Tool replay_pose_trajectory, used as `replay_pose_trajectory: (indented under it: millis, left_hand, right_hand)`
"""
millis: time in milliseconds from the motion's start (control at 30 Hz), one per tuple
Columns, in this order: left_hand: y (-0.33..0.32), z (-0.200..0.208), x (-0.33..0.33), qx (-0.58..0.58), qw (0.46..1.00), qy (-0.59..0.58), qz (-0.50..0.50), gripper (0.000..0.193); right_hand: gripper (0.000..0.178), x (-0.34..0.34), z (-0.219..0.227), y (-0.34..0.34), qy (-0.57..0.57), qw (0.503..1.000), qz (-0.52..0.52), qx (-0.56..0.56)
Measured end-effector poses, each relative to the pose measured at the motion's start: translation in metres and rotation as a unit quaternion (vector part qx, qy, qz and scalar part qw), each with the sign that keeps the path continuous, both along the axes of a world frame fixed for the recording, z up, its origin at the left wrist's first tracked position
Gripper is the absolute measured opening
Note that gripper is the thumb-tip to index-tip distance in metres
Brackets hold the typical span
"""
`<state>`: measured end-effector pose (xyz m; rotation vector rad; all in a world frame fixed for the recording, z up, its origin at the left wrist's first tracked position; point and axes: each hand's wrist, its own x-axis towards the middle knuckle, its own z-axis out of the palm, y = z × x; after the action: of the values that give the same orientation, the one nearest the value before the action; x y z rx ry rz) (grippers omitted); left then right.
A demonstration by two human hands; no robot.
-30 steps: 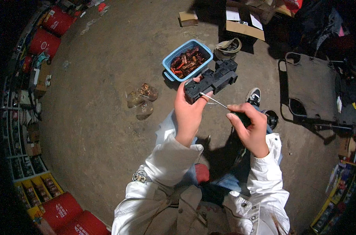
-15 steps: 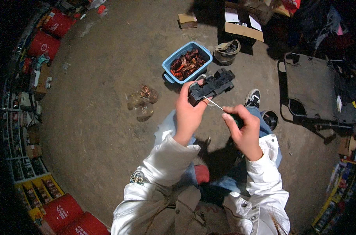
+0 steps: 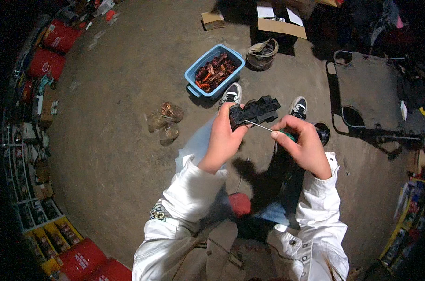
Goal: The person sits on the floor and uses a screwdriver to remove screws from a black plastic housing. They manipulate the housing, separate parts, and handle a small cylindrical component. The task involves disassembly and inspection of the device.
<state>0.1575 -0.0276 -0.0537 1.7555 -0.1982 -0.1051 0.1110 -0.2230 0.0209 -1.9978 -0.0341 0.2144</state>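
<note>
My left hand (image 3: 224, 136) grips one end of a black plastic part (image 3: 257, 112) with a blocky, stepped shape, holding it out over the floor between my shoes. In my right hand (image 3: 304, 144) is a screwdriver (image 3: 264, 127); its thin metal shaft points left and the tip meets the lower edge of the black part near my left fingers. A bit of green handle shows under the right fingers. What the tip bears on is too small to make out. Beyond the left hand stands a blue plastic tub (image 3: 192, 74) full of reddish-brown, coppery pieces.
Clear plastic bags (image 3: 165, 122) with copper-coloured bits lie on the floor to the left. A bucket (image 3: 262, 55) and an open cardboard box (image 3: 282, 29) stand at the back. On the right is a grey folding chair (image 3: 369, 98). Shelves and red drums (image 3: 46, 63) line the left side.
The black part has tilted and come slightly lower. My right hand and the screwdriver have shifted a little right, the tip staying at the part. The whole view has shifted somewhat.
</note>
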Motion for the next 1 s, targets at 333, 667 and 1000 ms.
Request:
replay_pose_trajectory:
  millis: [333,667,1000]
  left_hand:
    - [0.006,-0.008,0.000,0.121,0.992,-0.016,-0.014,0.045]
    - [0.000,0.026,0.000,0.025,0.978,-0.156,0.133,0.063]
    - [-0.006,0.032,-0.001,-0.112,0.977,-0.121,0.132,0.067]
  right_hand:
    - [0.013,0.010,-0.019,-0.011,0.091,0.990,0.026,0.108]
    - [0.021,0.021,-0.019,-0.008,0.161,0.914,-0.027,0.372]
    - [0.020,0.015,-0.031,0.014,0.122,0.925,-0.020,0.360]
